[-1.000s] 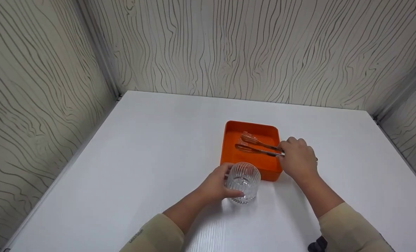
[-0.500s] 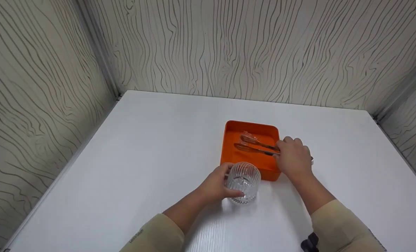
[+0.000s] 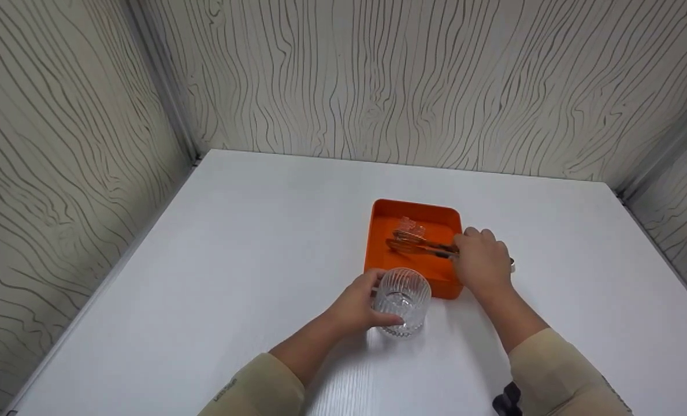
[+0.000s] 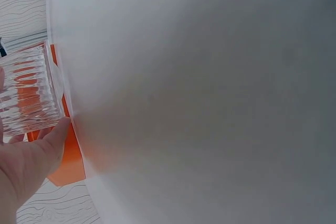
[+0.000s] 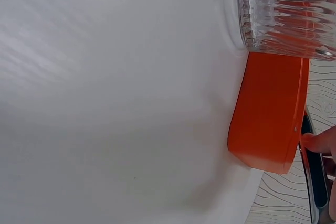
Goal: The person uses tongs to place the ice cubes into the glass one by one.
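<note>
A clear ribbed glass (image 3: 404,297) stands on the table, close against the near side of an orange tray (image 3: 447,289). My left hand (image 3: 357,303) is curled round the glass from the left, thumb in front. In the left wrist view that glass (image 4: 31,90) shows with the thumb at its base. My right hand (image 3: 482,260) grips metal tongs (image 3: 424,248) by the handles over the tray's right edge. Their tips are close together inside the tray, next to small clear pieces (image 3: 409,226). In the right wrist view a dark handle of the tongs (image 5: 315,174) shows.
The white table (image 3: 251,242) extends on both sides of the tray. Wood-patterned panels (image 3: 343,81) rise behind it and at the left and right. A dark object (image 3: 508,398) shows beside the right sleeve.
The tips of the tongs have come closer together, and my right hand has moved slightly left. My left hand and the glass have stayed in place.
</note>
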`<state>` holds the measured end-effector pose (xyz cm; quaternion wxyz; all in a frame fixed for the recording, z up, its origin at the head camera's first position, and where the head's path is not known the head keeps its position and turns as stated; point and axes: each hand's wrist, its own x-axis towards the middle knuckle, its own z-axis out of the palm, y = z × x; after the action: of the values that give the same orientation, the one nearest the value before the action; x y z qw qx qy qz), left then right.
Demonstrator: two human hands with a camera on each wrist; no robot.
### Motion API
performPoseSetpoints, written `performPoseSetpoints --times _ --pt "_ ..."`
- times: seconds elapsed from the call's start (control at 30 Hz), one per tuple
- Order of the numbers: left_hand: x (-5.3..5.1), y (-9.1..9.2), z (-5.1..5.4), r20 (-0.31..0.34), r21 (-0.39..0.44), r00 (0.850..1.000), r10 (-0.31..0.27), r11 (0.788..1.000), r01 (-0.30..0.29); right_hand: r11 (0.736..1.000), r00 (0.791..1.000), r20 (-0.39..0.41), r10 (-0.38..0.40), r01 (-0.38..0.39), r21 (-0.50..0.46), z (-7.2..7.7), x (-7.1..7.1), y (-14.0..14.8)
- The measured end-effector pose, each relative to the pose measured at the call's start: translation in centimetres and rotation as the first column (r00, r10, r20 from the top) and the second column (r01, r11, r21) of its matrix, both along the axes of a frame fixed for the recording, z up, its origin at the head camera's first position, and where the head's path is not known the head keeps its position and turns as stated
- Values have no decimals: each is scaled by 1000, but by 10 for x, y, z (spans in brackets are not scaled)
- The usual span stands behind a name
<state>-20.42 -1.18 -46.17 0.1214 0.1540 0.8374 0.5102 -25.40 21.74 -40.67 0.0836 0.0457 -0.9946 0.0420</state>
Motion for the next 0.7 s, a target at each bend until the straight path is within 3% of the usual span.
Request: performPoseSetpoints --times 0.23,0.47,0.7 --pt "0 0 -1 -4 1 1000 4 1000 -4 1000 1000 10 -1 1 -31 0 0 1" --pt "1 3 1 47 -44 998 37 998 -35 999 999 -31 25 -26 -32 -2 0 3" --pt "1 3 2 52 -48 998 43 998 -41 998 1000 -11 15 -16 -57 -1 1 4"
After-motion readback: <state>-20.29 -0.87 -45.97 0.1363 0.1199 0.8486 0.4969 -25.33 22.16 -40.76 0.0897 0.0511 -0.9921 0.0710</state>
